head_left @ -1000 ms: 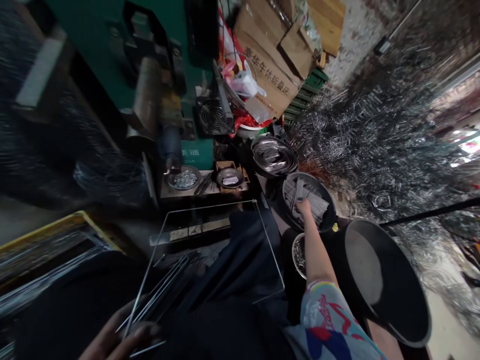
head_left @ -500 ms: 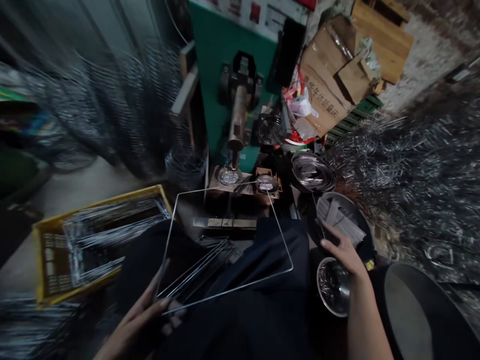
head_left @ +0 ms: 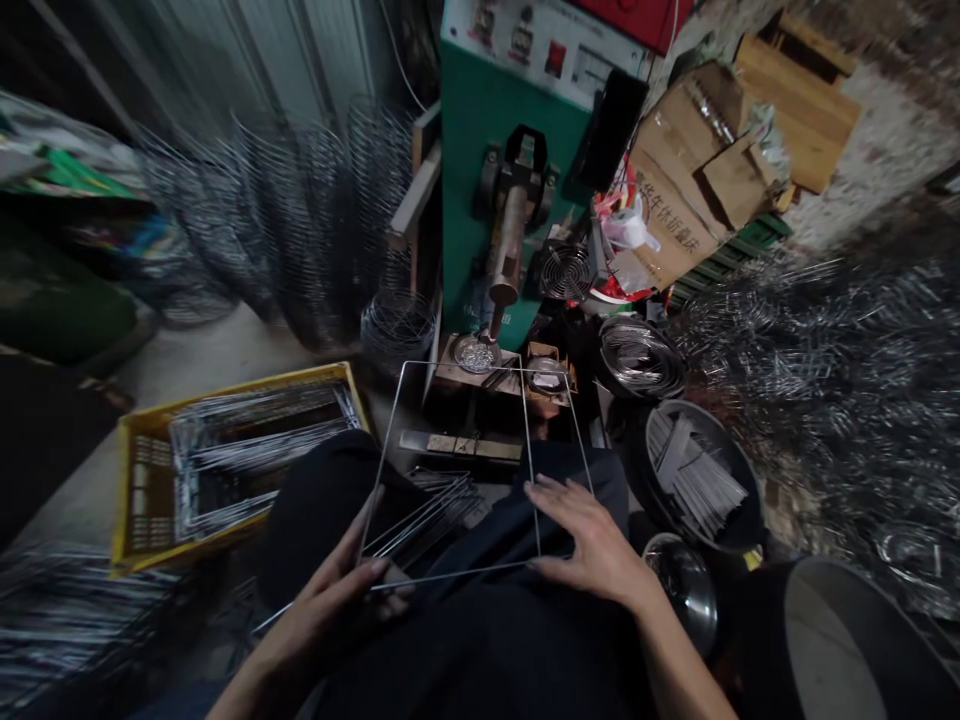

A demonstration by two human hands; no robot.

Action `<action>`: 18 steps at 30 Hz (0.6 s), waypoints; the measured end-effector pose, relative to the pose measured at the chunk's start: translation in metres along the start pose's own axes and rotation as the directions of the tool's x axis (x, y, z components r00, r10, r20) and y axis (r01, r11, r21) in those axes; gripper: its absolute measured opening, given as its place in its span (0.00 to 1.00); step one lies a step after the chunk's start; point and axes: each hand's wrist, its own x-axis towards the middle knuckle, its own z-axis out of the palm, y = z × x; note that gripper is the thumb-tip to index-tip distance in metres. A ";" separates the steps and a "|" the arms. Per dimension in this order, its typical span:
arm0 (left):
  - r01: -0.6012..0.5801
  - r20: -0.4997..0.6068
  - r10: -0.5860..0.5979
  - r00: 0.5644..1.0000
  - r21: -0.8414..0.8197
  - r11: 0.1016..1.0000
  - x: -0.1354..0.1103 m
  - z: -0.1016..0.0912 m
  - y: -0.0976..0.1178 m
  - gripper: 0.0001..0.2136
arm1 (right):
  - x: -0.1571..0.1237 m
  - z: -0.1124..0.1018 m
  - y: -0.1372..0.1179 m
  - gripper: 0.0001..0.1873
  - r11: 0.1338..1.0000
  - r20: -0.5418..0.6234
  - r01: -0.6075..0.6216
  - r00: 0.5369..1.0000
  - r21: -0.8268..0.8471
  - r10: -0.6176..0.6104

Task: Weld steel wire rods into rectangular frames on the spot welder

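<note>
A rectangular wire frame point(head_left: 409, 430) rests over my lap, which is covered in dark cloth. My left hand point(head_left: 337, 600) pinches the frame's near left corner. A straight wire rod point(head_left: 529, 450) lies across the frame from far to near. My right hand point(head_left: 592, 540) rests on the rod's near end, thumb underneath and fingers laid along it. A bundle of loose rods point(head_left: 427, 505) lies on my lap under the frame.
A green machine point(head_left: 480, 120) stands ahead with a small dish of parts point(head_left: 476, 353) at its foot. A yellow crate point(head_left: 142, 470) of wire frames is on the left. A black basin of short rods point(head_left: 697, 480), a metal bowl point(head_left: 682, 590) and a dark tub point(head_left: 840, 640) are on the right, beyond them heaped wire springs point(head_left: 832, 350).
My right hand left the basin of short rods and came onto the frame with a rod. The view swung left and up. My left hand kept its hold.
</note>
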 end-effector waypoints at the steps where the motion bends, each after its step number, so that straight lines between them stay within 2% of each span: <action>1: -0.007 0.010 0.007 1.000 0.011 1.000 0.000 0.000 0.000 0.50 | 0.004 0.004 0.000 0.44 1.000 0.017 0.004 1.000 -0.008 -0.004; 6: -0.015 0.072 0.015 0.997 0.005 1.000 0.006 0.010 0.000 0.50 | 0.027 0.024 -0.008 0.44 1.000 0.056 0.015 0.998 -0.006 -0.015; 12: -0.024 0.093 0.025 0.995 -0.009 1.000 0.012 0.017 -0.002 0.48 | 0.046 0.040 -0.022 0.46 0.989 0.056 0.145 0.988 0.042 -0.147; 18: -0.035 0.136 0.036 0.990 -0.007 0.999 0.016 0.007 -0.009 0.48 | 0.036 0.034 -0.009 0.42 1.000 -0.071 0.014 0.997 0.000 -0.014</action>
